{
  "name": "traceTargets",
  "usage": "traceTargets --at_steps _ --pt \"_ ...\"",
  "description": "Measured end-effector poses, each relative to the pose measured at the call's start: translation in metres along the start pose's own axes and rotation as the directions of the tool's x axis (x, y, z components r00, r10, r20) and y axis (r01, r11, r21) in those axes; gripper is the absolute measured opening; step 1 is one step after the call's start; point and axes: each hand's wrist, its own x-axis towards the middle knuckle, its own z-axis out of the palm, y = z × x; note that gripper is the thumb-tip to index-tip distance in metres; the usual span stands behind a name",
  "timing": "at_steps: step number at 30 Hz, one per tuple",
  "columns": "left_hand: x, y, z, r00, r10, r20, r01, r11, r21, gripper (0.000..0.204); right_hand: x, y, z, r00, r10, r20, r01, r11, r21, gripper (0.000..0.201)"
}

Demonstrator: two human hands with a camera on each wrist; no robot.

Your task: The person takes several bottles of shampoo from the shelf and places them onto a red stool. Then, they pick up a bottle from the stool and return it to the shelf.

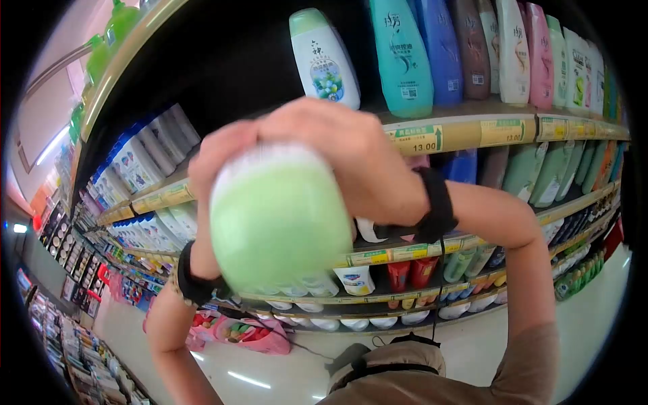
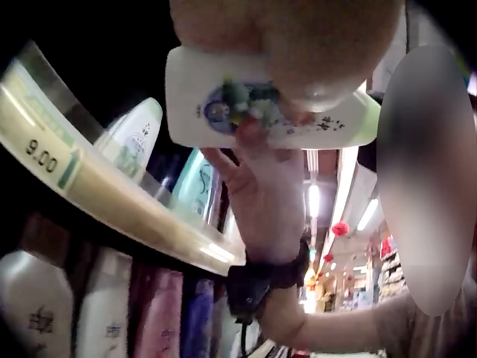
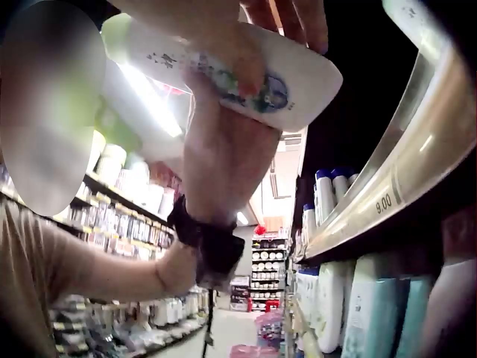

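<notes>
Both hands grip one white bottle with a pale green cap (image 1: 277, 216), held in front of the shelf with its cap toward the head. My left hand (image 1: 219, 152) holds one side and my right hand (image 1: 344, 145) the other. In the left wrist view the white bottle (image 2: 190, 97) lies sideways, its blue and green label partly hidden by fingers, with the right hand (image 2: 268, 190) below it. The right wrist view shows the left hand (image 3: 227, 149) with its thumb against the label side. A similar bottle (image 1: 324, 64) stands on the shelf behind.
A price-tagged shelf edge (image 1: 466, 135) runs close behind the hands. Teal (image 1: 401, 61) and blue bottles (image 1: 442, 54) stand to the right, white ones (image 1: 142, 162) to the left. Lower shelves carry more bottles. Pink bags (image 1: 256, 336) sit on the floor; a cable hangs from the right wristband (image 1: 435, 202).
</notes>
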Motion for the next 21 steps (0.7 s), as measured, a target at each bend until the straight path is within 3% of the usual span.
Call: traceTargets --at_steps 1,3,4,5,7,10,13,17,21 --pt "0.012 0.002 0.006 1.000 0.006 -0.005 -0.006 1.000 -0.017 0.045 0.006 0.004 -0.005 0.999 0.031 0.017 -0.032 0.999 0.038 0.036" --pt "0.035 0.006 0.019 1.000 0.019 -0.015 -0.019 0.998 -0.052 0.046 0.012 0.012 -0.010 0.970 0.243 0.011 -0.243 0.962 0.126 0.037" --pt "0.046 0.000 0.024 0.998 -0.053 -0.018 0.050 0.989 -0.140 0.042 0.013 0.017 -0.014 0.951 0.309 0.013 -0.308 0.951 -0.013 0.038" --pt "0.056 -0.007 0.028 0.998 -0.052 -0.025 0.049 0.993 -0.106 0.041 0.015 0.022 -0.018 0.938 0.346 0.025 -0.334 0.920 -0.204 0.040" --pt "0.068 -0.022 0.041 0.999 -0.014 -0.050 0.009 0.995 -0.104 0.039 0.013 0.040 -0.020 0.954 0.298 -0.018 -0.281 0.875 -0.394 0.040" --pt "0.080 -0.037 0.050 0.990 -0.083 -0.114 0.089 0.995 0.049 0.029 0.009 0.049 -0.024 0.924 0.382 0.016 -0.318 0.791 -0.523 0.043" --pt "0.087 -0.047 0.047 0.980 -0.183 -0.080 0.195 0.964 0.183 0.029 0.005 0.051 -0.021 0.871 0.492 0.018 -0.412 0.749 -0.520 0.046" --pt "0.092 -0.055 0.048 0.959 -0.263 -0.103 0.275 0.954 0.123 0.034 0.007 0.056 -0.021 0.891 0.453 0.006 -0.374 0.742 -0.556 0.056" --pt "0.089 -0.061 0.054 0.973 -0.191 -0.132 0.206 0.972 0.112 0.043 0.001 0.058 -0.017 0.856 0.516 -0.033 -0.446 0.704 -0.553 0.064"
